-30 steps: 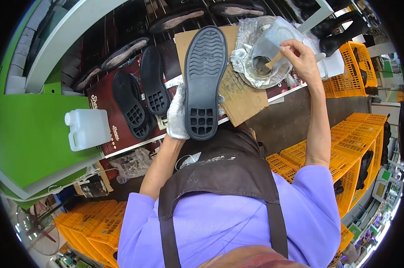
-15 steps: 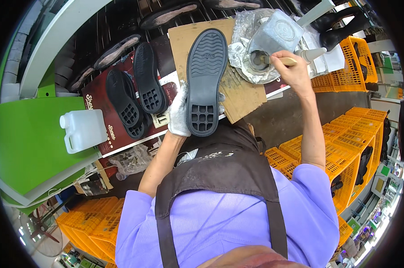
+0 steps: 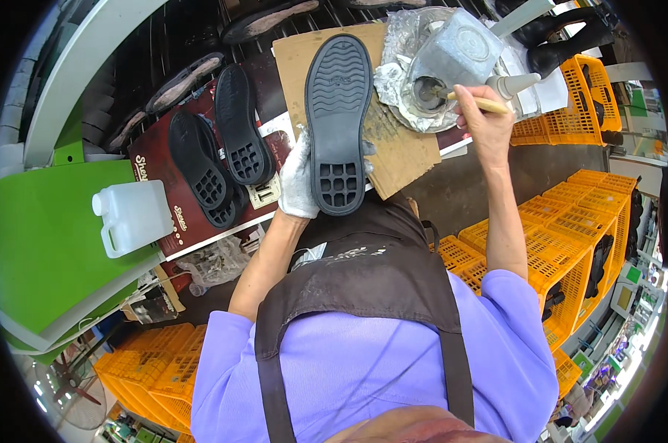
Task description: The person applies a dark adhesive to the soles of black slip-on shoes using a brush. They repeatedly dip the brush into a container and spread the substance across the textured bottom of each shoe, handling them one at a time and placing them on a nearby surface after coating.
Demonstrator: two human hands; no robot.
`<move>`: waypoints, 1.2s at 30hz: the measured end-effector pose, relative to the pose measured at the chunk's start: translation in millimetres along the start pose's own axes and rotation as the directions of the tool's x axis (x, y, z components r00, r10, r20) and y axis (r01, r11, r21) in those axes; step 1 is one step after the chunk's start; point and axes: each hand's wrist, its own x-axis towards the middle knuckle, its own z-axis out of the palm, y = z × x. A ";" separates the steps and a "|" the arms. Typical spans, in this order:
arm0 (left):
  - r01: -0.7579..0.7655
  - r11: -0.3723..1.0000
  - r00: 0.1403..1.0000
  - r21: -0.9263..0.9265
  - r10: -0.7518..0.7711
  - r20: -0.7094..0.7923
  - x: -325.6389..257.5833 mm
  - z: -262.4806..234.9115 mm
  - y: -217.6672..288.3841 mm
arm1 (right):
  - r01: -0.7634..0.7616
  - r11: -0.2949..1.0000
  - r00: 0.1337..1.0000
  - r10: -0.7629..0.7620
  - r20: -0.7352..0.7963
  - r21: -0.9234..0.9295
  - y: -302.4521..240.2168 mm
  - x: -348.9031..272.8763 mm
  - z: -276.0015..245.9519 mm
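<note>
Pinching brush (image 3: 492, 105) in right hand (image 3: 489, 129) at jug (image 3: 456, 55) mouth, right of sole (image 3: 339, 122); clasping it in left hand (image 3: 297, 184), lengthwise, heel (image 3: 338, 186) toward apron (image 3: 356, 295).

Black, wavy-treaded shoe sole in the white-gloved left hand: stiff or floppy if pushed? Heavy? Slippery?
The black, wavy-treaded shoe sole is probably fairly stiff, flexing slightly: its toe end shows no obvious sag beyond the white-gloved left hand. Likely light for its size, given the open cavities in the heel. Tread ridges should resist slipping.
</note>
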 end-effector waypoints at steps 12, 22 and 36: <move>0.006 0.998 0.998 0.058 -0.002 -0.064 4.1 4.3 -2.5 | -0.156 0.988 0.986 0.156 0.054 -0.008 -5.2 -5.4 -15.1; -0.085 0.966 0.995 0.243 0.093 -0.023 5.2 7.5 7.9 | 0.340 0.891 0.765 -0.074 0.640 -0.302 -9.7 20.3 -31.3; -0.425 0.493 0.821 0.759 0.563 0.094 27.4 1.3 41.1 | -0.258 0.950 0.944 0.211 0.252 0.173 13.5 13.2 -37.8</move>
